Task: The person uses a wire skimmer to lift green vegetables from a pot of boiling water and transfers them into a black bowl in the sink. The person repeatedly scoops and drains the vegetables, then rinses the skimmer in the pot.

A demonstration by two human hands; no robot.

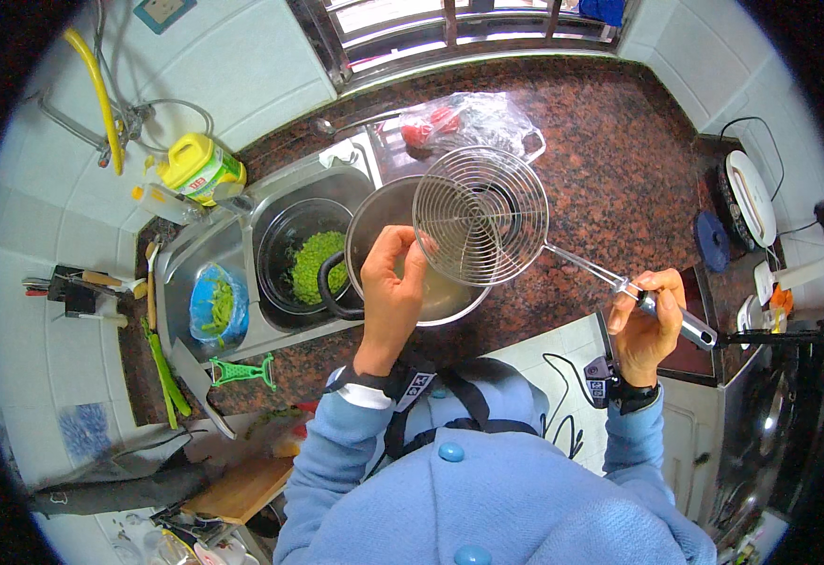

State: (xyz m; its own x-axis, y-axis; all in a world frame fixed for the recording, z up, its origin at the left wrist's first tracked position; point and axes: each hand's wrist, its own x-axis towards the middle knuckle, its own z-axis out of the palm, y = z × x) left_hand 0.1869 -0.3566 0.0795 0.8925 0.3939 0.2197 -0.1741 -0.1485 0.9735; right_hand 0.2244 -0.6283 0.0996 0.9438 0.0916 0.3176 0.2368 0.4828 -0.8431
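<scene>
My right hand [644, 320] is closed round the metal handle of a round wire skimmer [476, 215]. Its spiral basket is over the right part of a large steel pot [365, 215], partly covering the opening. Through and below the wires, cloudy liquid shows in the pot. At the skimmer's left rim is my left hand [391, 292], thumb and forefinger drawn together. Whether they pinch the rim or some small bit on it, I cannot make out. The pot's black loop handle [327, 284] sticks out left of my left wrist.
Left of the pot, a double sink [271, 184] holds a black bowl [266, 254] of chopped greens and a blue bag [207, 330] of green pods. A knife [195, 377] and green peeler [242, 371] lie on the counter's front edge. A clear plastic bag [487, 122] lies behind.
</scene>
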